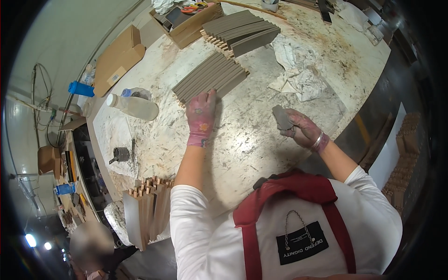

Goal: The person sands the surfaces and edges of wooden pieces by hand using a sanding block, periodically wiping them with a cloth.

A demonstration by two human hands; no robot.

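My left hand (200, 116), in a stained pink glove with flower patches, has its fingers curled over the near left corner of a row of grey-painted wooden slats (210, 74). The slats stand side by side, with pale pegs sticking out at their ends. Off to the right, my right hand (304, 129), gloved the same way, pinches a small flat grey sanding pad (281, 117) above the table, apart from the slats. The pad's exact kind is hard to make out. Behind the first row lies a second, fanned row of grey slats (242, 28).
Crumpled white cloth (301, 74) lies on the stained table (252, 154) at right. Plastic bottles (133, 107), a dark clamp-like tool (120, 155) and upright pegged slats (147, 210) are at left. A cardboard box (186, 28) holds scissors at the back. Another person (93, 247) is at lower left.
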